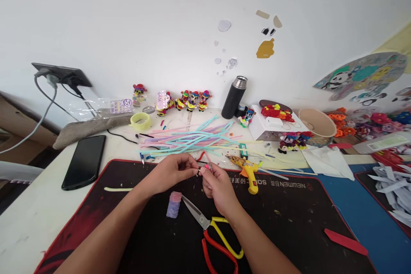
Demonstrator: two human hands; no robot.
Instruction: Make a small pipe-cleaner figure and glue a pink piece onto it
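Note:
Over the dark mat, my left hand (173,174) and my right hand (218,186) meet with fingers pinched. Between the fingertips shows a thin yellow-green piece (198,171), perhaps pipe cleaner. A small pink piece (207,166) sticks up from my right fingers; my grip hides most of it. Just below lie scissors (199,219) with one red and one yellow handle, blades shut and pointing up-left. Beside their tip rests a ridged pink and purple piece (174,204). To the right of my right hand is a yellow glue gun (250,173).
Pastel pipe cleaners (199,138) lie heaped beyond the mat (276,222). Small fuzzy dolls (192,100) stand along the wall, near a black flask (234,97). At left are a phone (84,162) and yellow tape roll (140,121); a red strip (346,242) lies at right.

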